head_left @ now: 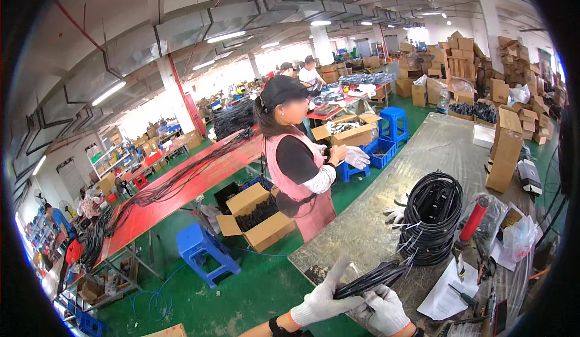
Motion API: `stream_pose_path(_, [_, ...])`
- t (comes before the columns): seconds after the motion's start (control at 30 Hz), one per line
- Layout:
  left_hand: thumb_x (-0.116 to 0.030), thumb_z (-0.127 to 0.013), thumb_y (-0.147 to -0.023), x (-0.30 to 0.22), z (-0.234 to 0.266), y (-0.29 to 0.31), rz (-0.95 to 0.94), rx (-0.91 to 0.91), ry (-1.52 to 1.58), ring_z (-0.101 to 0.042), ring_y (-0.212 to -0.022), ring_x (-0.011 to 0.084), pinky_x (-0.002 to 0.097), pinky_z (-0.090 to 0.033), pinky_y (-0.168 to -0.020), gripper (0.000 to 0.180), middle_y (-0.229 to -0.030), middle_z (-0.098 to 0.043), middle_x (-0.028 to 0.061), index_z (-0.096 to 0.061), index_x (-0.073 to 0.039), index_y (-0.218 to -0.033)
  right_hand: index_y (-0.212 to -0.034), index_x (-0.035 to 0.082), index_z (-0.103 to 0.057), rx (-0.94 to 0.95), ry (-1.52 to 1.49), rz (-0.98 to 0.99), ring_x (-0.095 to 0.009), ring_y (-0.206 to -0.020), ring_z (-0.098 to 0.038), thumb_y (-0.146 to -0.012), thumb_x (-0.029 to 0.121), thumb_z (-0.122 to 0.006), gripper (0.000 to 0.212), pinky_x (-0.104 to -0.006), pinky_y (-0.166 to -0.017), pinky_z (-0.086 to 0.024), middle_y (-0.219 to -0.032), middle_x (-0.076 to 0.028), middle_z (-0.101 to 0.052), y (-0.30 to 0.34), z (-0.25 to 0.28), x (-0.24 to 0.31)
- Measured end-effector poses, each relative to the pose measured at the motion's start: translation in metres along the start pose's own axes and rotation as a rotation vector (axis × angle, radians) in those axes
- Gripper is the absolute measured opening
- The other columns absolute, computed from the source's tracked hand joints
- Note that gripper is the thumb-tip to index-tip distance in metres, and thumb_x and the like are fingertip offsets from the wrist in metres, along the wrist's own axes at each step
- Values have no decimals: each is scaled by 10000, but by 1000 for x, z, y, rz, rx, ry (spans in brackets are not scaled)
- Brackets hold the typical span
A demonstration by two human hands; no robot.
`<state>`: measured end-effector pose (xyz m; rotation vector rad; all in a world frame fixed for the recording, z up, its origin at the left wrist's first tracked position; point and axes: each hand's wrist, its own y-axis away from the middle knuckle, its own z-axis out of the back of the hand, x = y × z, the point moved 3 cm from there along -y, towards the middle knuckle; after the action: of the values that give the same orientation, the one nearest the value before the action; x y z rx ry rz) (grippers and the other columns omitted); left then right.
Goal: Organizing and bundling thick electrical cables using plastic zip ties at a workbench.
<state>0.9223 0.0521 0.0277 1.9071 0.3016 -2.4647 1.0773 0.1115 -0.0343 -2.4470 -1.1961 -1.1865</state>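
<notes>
My left hand [320, 304], in a white knit glove, holds a looped bundle of black cable [373, 278] between its raised thumb and its fingers. My right hand [385, 310], gloved alike, is closed at the near side of the same bundle, its fingertips pressed against it. What the right fingertips pinch is too small to make out. Just beyond the bundle stands a tall stack of coiled black cables [430, 216] with thin tie ends sticking out. A loose white glove [395, 212] lies against the stack's left side.
The metal-topped table [368, 222] also carries a red cylinder [473, 219], a white paper sheet [447, 295], a screwdriver [462, 295], plastic bags and a cardboard box [504, 150]. Across it, a person in a pink apron [296, 162] pulls at a glove. Blue stools [205, 252] stand on the green floor.
</notes>
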Motion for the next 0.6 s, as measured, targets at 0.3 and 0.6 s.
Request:
stream_pose_path(0.3, [-178,-800,-827,0,-4,3,216,60,33,-527,-1216,180,309,-431,-1028,880,-1387,-511,144,-283,38,-1506,-966,83,-579,-53,-80,32,-112,-657,-604,-977,65,-585,23,-255,-589,-517,-805,-12,-621,9,-4,-1])
stream_pose_path(0.6, [-134,-716,-887,-12,-10,-1,111,84,36,-593,-1044,123,306,-496,-930,578,-1146,-637,82,-453,29,-1376,-1029,0,-604,-70,-132,63,-202,-711,-654,-942,100,-632,135,-342,-629,-557,-887,-99,-669,-2,6,-2])
